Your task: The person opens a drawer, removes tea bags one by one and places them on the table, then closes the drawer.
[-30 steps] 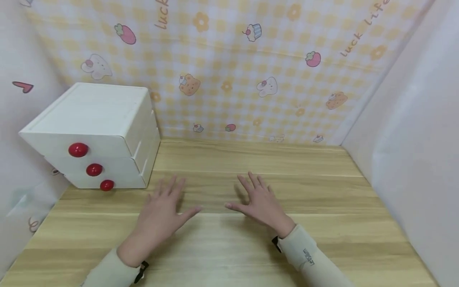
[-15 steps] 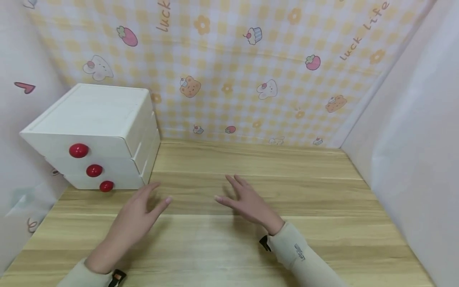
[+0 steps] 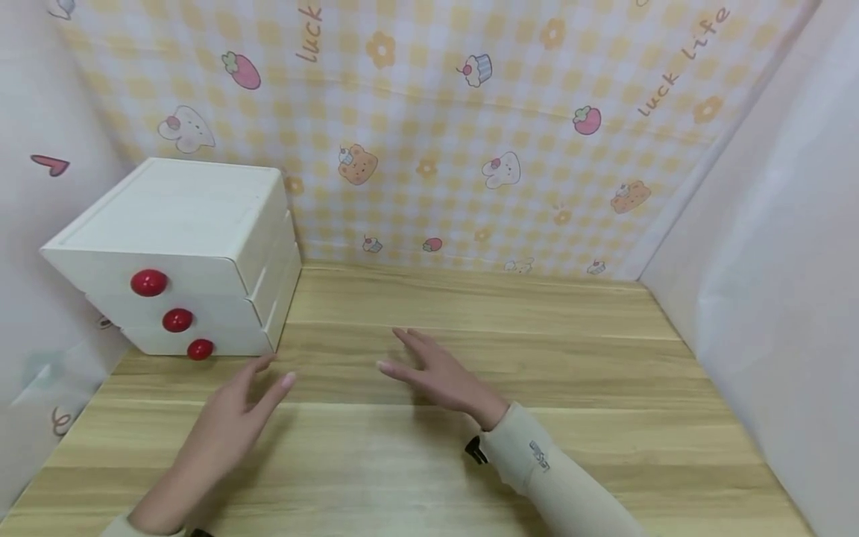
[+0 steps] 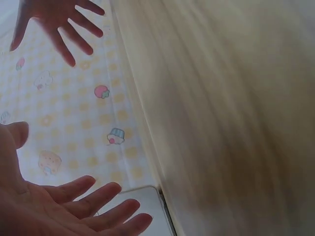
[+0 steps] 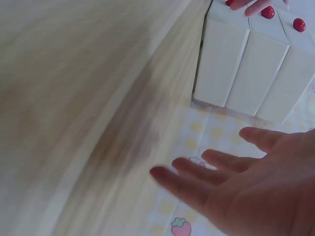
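A white three-drawer box [image 3: 168, 205] stands at the back left of the wooden table [image 3: 376, 462], its drawers all closed. Red round knobs [image 3: 149, 283] mark the drawer fronts. In the head view my left hand [image 3: 224, 425] hovers in front of the box's lower right corner, holding nothing. Its fingers are spread in the left wrist view, where the palm [image 4: 44, 206] shows. Over the table's middle is my right hand [image 3: 443, 377], thumb apart from the fingers and nothing held. The right wrist view shows that hand [image 5: 256, 177] with fingers extended, the box beyond it.
A yellow checked cloth [image 3: 429, 134] with printed cakes and berries hangs behind the table. White sheets close in the left side [image 3: 40, 246] and the right side [image 3: 758, 261].
Both hands have moved left across the table, the left one also nearer to the person. Their fingers have drawn closer together in the head view. The drawer box stays put.
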{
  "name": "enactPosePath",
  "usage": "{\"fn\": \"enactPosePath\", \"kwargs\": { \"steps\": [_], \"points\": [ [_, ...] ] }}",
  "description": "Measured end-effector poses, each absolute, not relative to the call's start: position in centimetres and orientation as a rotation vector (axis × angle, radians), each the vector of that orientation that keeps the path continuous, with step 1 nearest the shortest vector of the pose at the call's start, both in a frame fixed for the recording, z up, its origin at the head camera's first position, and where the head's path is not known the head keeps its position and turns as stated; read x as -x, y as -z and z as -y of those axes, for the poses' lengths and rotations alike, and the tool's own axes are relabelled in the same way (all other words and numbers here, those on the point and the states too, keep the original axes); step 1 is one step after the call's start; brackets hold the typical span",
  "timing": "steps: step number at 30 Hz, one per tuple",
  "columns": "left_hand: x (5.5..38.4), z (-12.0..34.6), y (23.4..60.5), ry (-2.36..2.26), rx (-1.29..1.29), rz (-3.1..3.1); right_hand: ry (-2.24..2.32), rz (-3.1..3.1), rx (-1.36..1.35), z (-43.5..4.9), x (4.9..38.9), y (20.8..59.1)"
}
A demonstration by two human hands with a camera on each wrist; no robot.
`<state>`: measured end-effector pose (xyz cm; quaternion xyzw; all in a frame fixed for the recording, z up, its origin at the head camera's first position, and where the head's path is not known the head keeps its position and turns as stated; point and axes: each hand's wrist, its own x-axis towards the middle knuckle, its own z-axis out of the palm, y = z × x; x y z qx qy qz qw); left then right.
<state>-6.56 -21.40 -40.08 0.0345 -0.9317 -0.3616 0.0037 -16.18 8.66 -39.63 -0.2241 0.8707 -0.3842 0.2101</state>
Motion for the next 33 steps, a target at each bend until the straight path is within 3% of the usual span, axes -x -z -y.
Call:
{"fn": "enactPosePath", "kwargs": {
  "steps": [24, 33],
  "points": [
    [5.1, 26.1, 40.9, 1.451, -0.311, 2.663, 1.168, -2.274, 0.831, -1.3, 17.1, 39.3],
    [5.4, 28.4, 40.4, 1.490, -0.416, 2.562, 1.189, -2.232, 0.769, 0.2, 16.9, 39.7]
  ]
}}
